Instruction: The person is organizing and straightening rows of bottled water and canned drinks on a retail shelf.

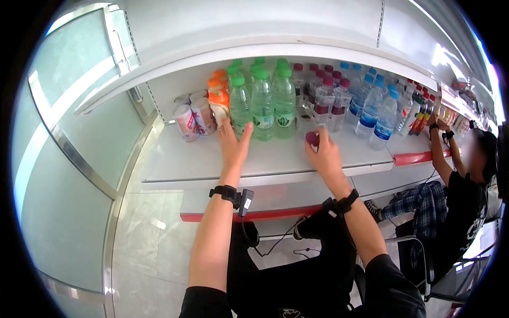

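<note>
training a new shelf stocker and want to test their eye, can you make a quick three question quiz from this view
1. Multiple choice: what colour is the cap between the thumb and fingers of the right hand?
a) green
b) maroon
c) orange

2. Fill in: in the front row, between the drink cans and the green-capped bottles, a bottle with an ____ cap stands.

3. True or false: in the picture, the blue-capped water bottles stand to the right of the green-capped ones.

Key: 1 b; 2 orange; 3 true
</note>
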The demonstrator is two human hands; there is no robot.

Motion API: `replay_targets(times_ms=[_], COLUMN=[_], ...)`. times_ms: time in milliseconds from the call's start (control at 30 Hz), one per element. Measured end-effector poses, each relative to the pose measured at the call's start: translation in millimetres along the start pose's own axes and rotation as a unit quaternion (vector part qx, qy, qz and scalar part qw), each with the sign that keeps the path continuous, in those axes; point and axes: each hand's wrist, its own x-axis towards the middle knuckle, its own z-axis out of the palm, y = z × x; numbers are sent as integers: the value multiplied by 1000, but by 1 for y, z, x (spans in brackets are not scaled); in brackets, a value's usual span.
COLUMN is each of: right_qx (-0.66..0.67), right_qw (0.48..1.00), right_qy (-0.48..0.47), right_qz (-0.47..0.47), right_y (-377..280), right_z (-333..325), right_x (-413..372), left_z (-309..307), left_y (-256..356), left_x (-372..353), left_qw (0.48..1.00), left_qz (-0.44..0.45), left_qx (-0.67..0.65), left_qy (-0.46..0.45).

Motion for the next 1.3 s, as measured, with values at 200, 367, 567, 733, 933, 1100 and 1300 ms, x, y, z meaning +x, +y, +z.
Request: replay_targets(times_ms=[200,367,567,733,933,1100,1300], right_qx=[138,176,183,126,-163,-200,-46], right_qw=[986,984,982,989,962,972,993], right_qy=[35,1,-38,-74,202,101,108], right_qz=[86,15,-33,15,-84,-67,1], right_y=[-13,-3,32,25,24,71,39], right_z=[-9,5,28,-5,-60,-65,-83], right_x=[84,121,69,37,100,132,58], left_z=[2,4,2,2,4,4,5], left_y=[-3,-5,-5,-5,-8,-10,-14], left_x=[-1,0,-1,0,0,2,0], left_qw=[1000,1000,1000,1000,1000,1000,1000], left_qz=[-6,-2,2,-5,-19,-18,-18], left_qx=[-18,-16,-15,-15,-9,-12,-8], left_qy=[7,16,3,-8,-14,-16,-13])
